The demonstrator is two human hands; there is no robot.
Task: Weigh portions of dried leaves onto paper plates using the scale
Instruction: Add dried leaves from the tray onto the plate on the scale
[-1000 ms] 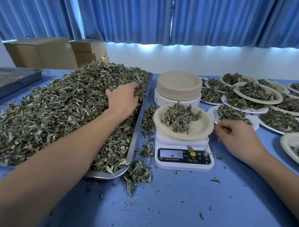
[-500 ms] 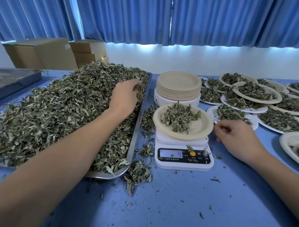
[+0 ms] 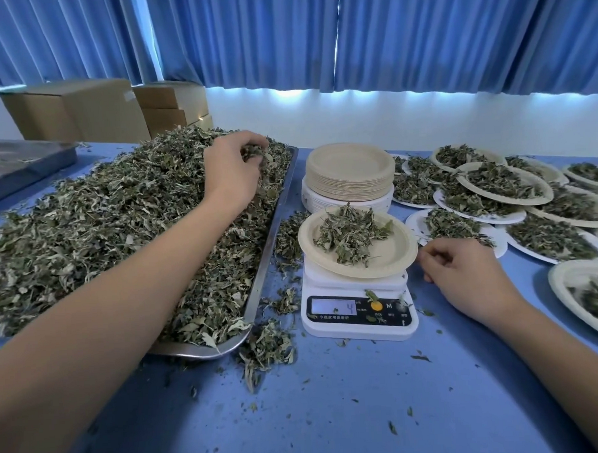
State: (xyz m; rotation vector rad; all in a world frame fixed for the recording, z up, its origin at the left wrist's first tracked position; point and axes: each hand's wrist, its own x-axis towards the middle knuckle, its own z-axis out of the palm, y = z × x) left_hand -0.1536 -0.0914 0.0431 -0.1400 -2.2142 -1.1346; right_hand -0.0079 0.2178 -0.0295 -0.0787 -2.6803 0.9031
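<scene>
Since a moment ago the left hand (image 3: pixel 232 174) has risen out of the heap and now hangs over its top, at ten o'clock from the scale (image 3: pixel 358 312). Its fingertips are curled in, pinching a small tuft of dried leaves (image 3: pixel 102 228). The right hand (image 3: pixel 464 280) has barely shifted. It rests on the blue surface (image 3: pixel 333 413) at three o'clock from the scale, fingers loosely curled, with nothing in it that I can see.

Nearest to the person, loose crumbs (image 3: pixel 265 347) lie spilled off the tray's corner. One scale sits beyond them, its reading too blurred to trust. One paper plate (image 3: pixel 388 253) sits on it with a modest portion (image 3: pixel 349 236) heaped toward its eleven o'clock side.

The leaves look nearly weightless, brittle and tangled, so I judge a soft fingertip pinch from the top of the heap will work best. They should be released low over the plate, because flakes shed easily. The plate is thin and light and is likely to flex, so it is best lifted by opposite rims or from underneath.

One metal tray (image 3: pixel 259 289) holds the bulk at nine o'clock. One stack of empty plates (image 3: pixel 350 169) stands at twelve o'clock. Filled plates (image 3: pixel 504 183) fan out from one to three o'clock. There are at least ten, but they overlap too much for a sure count. Farthest back, at ten o'clock, are cardboard boxes (image 3: pixel 80 112), at least three, and one dark tray (image 3: pixel 21 166).
</scene>
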